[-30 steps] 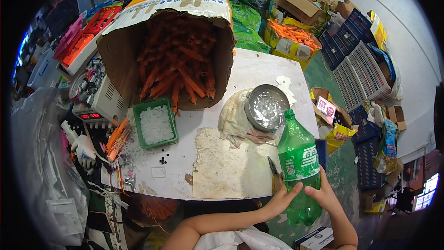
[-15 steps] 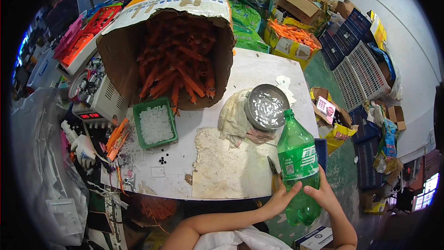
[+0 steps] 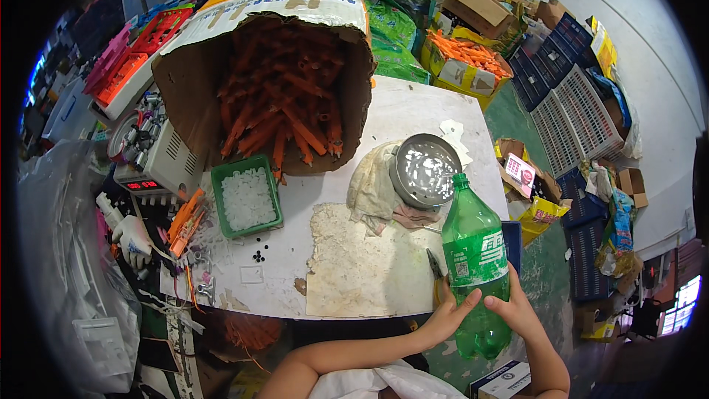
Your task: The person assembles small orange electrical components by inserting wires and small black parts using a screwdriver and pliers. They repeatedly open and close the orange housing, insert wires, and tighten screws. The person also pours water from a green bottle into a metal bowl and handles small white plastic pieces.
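Where the worktable (image 3: 413, 114) meets its left edge, a white glove (image 3: 133, 238) lies beside a small machine with a red digital readout (image 3: 151, 170). Next to that sits a green square tray (image 3: 247, 197) filled with small white pieces, and behind it a big cardboard box (image 3: 275, 66) lies tipped on its side, its open mouth packed with orange plastic tubes (image 3: 284, 114). Toward the middle a worn, whitish board (image 3: 358, 266) covers the table's front part; behind it a crumpled cloth (image 3: 373, 188) touches a round metal dish (image 3: 425, 171).

From the lower edge the left forearm reaches up and to the right, and the left hand (image 3: 445, 318) lies with its fingers spread flat against the lower left side of a green plastic bottle (image 3: 476, 266). Just beyond the table's front right corner the bottle stands upright, cap on, between both hands. Bent in from the lower right, the right hand (image 3: 517, 312) curls its fingers around the bottle's right side, so the two hands clasp it from either side.

Farther right, dark plastic crates (image 3: 572, 96) are stacked on the floor.
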A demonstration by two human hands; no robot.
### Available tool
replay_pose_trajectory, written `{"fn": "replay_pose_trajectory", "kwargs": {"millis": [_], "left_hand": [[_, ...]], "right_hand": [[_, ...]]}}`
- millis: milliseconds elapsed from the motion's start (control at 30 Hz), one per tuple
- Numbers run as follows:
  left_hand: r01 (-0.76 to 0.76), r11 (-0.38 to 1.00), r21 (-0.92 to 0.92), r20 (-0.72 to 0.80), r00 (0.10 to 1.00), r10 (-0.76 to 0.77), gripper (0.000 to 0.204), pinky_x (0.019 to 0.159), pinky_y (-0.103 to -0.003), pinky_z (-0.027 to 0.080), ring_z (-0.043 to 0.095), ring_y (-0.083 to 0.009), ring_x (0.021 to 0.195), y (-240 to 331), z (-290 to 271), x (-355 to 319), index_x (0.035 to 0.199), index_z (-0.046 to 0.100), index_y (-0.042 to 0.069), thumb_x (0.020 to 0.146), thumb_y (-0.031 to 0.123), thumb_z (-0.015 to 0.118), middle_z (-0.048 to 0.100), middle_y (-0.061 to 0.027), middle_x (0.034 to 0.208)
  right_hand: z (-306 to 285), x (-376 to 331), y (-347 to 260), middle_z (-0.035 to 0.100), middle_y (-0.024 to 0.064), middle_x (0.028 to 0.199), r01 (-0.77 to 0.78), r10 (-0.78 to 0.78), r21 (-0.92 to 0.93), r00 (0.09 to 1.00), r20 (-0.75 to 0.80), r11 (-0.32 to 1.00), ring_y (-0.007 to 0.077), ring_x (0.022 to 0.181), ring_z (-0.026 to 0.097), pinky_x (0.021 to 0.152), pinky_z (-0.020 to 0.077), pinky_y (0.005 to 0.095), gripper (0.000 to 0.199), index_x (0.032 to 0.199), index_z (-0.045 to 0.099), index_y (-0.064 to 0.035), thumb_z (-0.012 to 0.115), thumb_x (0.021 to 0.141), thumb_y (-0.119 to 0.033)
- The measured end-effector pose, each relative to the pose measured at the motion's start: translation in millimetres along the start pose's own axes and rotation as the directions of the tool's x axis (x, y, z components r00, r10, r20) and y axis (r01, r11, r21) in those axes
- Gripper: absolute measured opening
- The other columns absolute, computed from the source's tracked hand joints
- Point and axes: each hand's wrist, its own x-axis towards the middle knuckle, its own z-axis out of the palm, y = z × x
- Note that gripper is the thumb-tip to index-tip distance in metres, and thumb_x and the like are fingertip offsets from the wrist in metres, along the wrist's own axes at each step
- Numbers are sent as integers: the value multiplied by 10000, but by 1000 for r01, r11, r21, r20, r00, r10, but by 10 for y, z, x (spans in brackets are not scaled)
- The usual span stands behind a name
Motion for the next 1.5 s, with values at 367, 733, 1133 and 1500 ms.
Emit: {"fn": "replay_pose_trajectory", "kwargs": {"millis": [367, 733, 1133, 1500], "left_hand": [[-33, 999, 7, 7, 999, 33, 831, 1124, -369, 98, 80, -275, 1377, 13, 3, 1, 1423, 43, -29, 941, 518, 443, 131, -198, 1430], [-191, 954, 230, 57, 981, 183, 969, 1104, -359, 219, 225, -312, 1357, 217, -32, 122, 1406, -68, -84, 911, 521, 504, 194, -255, 1435], [-615, 612, 497, 504, 779, 373, 1083, 1082, -402, 281, 319, -417, 1318, 1317, 86, 866, 1418, -105, -17, 825, 487, 648, 243, -316, 1424], [-771, 258, 582, 743, 633, 217, 1140, 1129, -400, 187, 213, -380, 1378, 1653, -83, 2423, 1432, -161, 54, 791, 392, 719, 185, -294, 1465]], "right_hand": [[-8, 5, 12, 435, 215, 1340, -4, 4, 2, 1000, 2, 1000, 281, 1240, 435, 1021, 351, 358, 1018, 1446, 139, 8, 749, 749, -414], [14, 22, -60, 388, 181, 1369, 169, -159, 115, 983, -86, 979, 265, 1268, 392, 1052, 314, 367, 1039, 1445, 128, 7, 764, 732, -402], [-430, 557, -117, 347, 144, 1393, 638, -574, 201, 763, -297, 743, 261, 1271, 382, 1065, 317, 388, 1039, 1444, 66, -35, 760, 752, -384], [-918, 2057, 348, 345, 150, 1377, 777, -737, -96, 540, -406, 622, 257, 1260, 377, 1058, 300, 371, 1044, 1437, -44, -40, 746, 784, -239]]}}
